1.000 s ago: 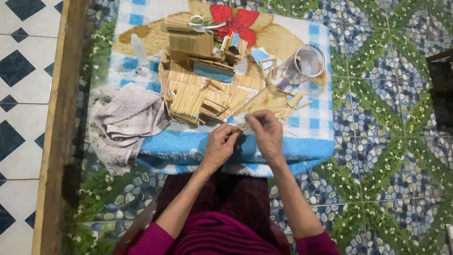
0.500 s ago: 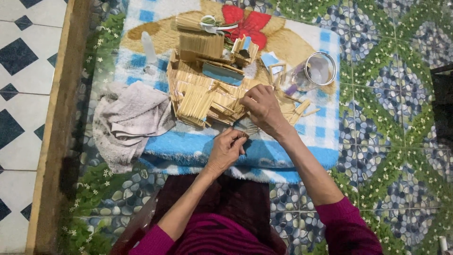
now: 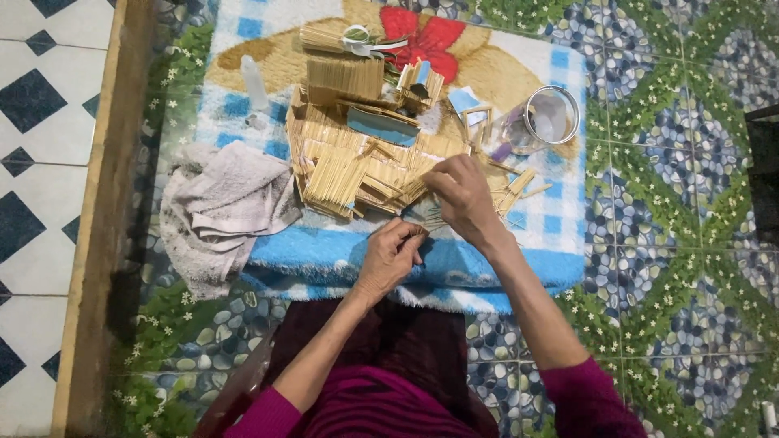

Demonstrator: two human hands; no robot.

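A heap of thin wooden sticks [image 3: 357,174] lies on a blue checked mat [image 3: 560,223], the right hand [image 3: 461,193] reaching in with fingers curled on some, the left hand [image 3: 391,258] pinched shut on a stick just below; a careless tug could scatter the loose piles.

One head-worn camera looks steeply down from above, fairly near, over the person's lap onto the blue checked mat [image 3: 531,235] on the floor.
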